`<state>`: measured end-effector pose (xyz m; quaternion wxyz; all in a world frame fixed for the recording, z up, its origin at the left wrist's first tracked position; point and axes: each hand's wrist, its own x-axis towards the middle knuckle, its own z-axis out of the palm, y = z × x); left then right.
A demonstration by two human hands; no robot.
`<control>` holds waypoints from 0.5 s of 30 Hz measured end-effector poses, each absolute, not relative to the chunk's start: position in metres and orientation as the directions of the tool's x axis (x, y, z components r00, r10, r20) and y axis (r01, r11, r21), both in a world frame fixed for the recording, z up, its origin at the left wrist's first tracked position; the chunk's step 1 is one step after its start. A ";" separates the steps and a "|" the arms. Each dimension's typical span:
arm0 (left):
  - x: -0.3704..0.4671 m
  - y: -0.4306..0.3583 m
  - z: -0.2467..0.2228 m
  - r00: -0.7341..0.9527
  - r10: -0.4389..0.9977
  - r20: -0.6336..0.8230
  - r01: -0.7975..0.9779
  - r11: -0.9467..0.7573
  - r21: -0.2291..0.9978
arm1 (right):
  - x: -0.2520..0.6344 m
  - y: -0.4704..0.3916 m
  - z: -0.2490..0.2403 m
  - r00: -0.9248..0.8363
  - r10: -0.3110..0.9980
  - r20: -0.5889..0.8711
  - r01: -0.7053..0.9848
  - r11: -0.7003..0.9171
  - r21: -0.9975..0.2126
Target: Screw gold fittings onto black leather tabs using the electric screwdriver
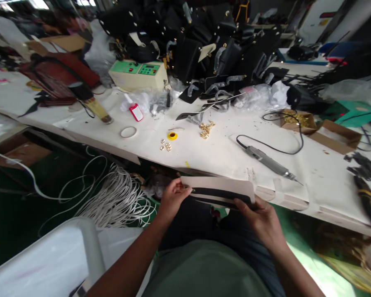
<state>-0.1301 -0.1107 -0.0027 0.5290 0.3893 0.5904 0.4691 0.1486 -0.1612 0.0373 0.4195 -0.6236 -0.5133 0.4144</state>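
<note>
A flat beige panel (218, 183) with a dark strip along it is held just off the table's front edge, above the lap. My left hand (173, 199) pinches its left end between thumb and fingers. At the right end my right hand (261, 216) grips it, thumb on the dark strip and fingers behind. Small gold metal parts (205, 130) lie in a pile on the table (216, 152). Left of them are a yellow ring (172, 136) and several more small gold pieces (166, 145). A grey electric screwdriver (268, 161) rests to the right.
Behind stand a cream control box (138, 75) and piled black bags (188, 53). A red bottle (136, 111), tape roll (128, 132) and hammer-like tool (91, 103) are left. Small cardboard boxes (335, 136) and pliers (369, 200) lie right. Coiled white cord (117, 198) is below left.
</note>
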 end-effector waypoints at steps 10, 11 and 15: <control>-0.145 -0.122 0.046 0.146 0.939 0.313 0.393 -0.345 0.852 | 0.093 -0.096 0.088 -0.676 0.731 0.095 0.342 0.425 -0.838; -0.146 -0.120 0.047 0.137 0.943 0.303 0.368 -0.333 0.868 | 0.087 -0.089 0.093 -0.698 0.713 0.067 0.329 0.402 -0.854; -0.157 -0.118 0.036 0.010 0.972 0.233 0.377 -0.220 0.900 | 0.070 -0.051 0.100 -0.632 0.775 -0.015 0.313 0.237 -0.920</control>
